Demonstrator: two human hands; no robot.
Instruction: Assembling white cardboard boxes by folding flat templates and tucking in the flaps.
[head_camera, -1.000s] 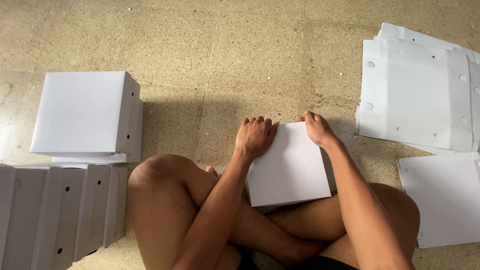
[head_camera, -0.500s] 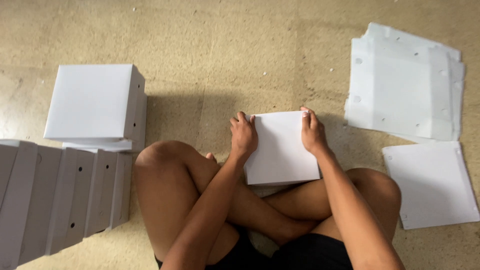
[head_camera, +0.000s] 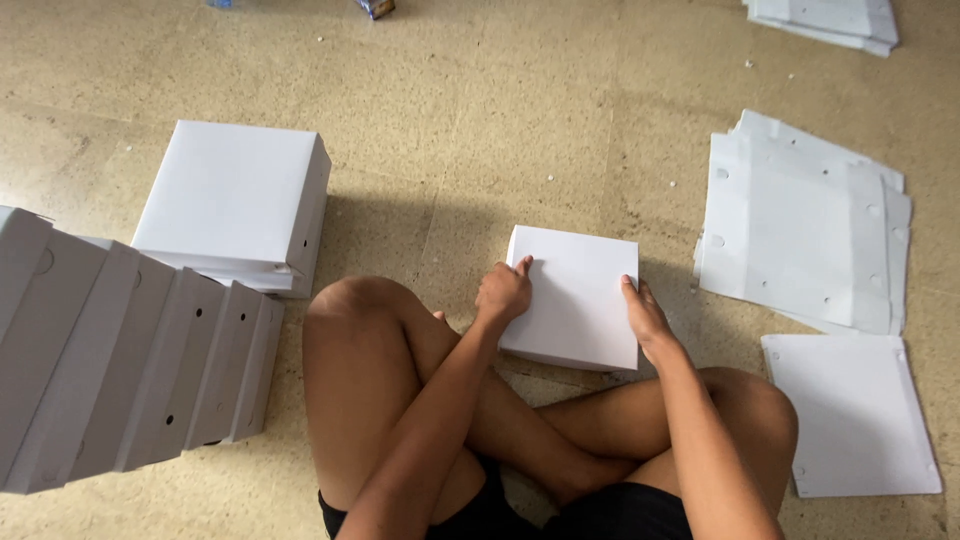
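Step in hand, most likely: closing and pressing a folded white box (head_camera: 575, 296), resting on the floor (head_camera: 480, 120) just before the crossed legs. Left hand (head_camera: 503, 292) curled on its left edge, right hand (head_camera: 645, 318) flat against its right edge, both holding the box between them. Next move probably calling for a firm, even press, then a lift aside. Left of the box: a stack of finished boxes (head_camera: 235, 205) and a leaning row of boxes (head_camera: 130, 370). Right of the box: flat cardboard blanks (head_camera: 800, 235) and a single sheet (head_camera: 850, 415). Nothing blocking between.
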